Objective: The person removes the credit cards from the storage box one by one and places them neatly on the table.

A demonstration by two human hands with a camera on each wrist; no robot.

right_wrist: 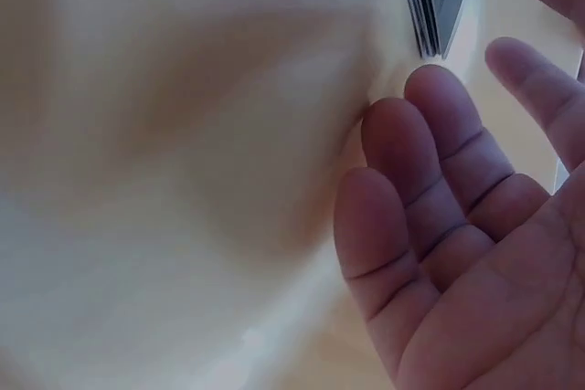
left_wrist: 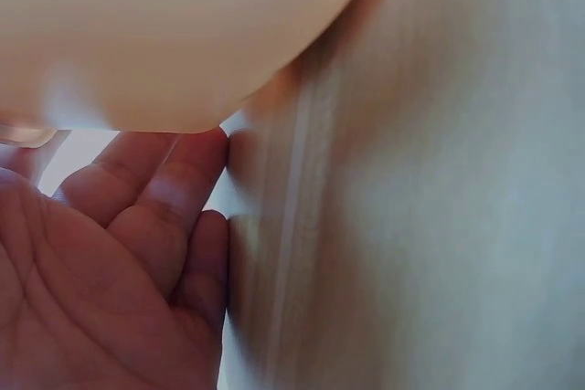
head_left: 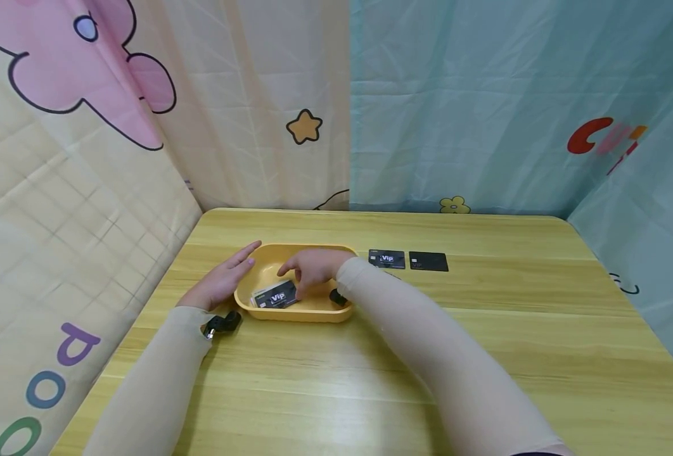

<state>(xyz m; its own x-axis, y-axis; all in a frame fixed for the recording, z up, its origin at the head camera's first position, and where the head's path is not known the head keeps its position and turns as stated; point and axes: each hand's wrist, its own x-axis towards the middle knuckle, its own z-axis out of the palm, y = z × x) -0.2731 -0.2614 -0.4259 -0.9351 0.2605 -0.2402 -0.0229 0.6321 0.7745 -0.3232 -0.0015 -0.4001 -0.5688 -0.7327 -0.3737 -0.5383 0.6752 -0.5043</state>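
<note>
A yellow oval plastic basket (head_left: 299,315) stands on the table. Inside it, at the near left, lies a small stack of cards (head_left: 276,296), the top one black and marked "Vip". My left hand (head_left: 219,282) rests at the basket's left end, its fingers along the outer wall; the left wrist view has these fingers (left_wrist: 187,171) beneath the basket's curved side. My right hand (head_left: 316,266) reaches into the basket, just right of the stack. In the right wrist view its loosely bent fingers (right_wrist: 402,152) are right by the cards' edges (right_wrist: 425,6), with nothing gripped.
Two black cards lie on the table right of the basket: a "Vip" card (head_left: 386,259) and a darker card (head_left: 428,261) beside it. Printed curtains (head_left: 456,126) hang behind the wooden table (head_left: 513,316) and along both sides.
</note>
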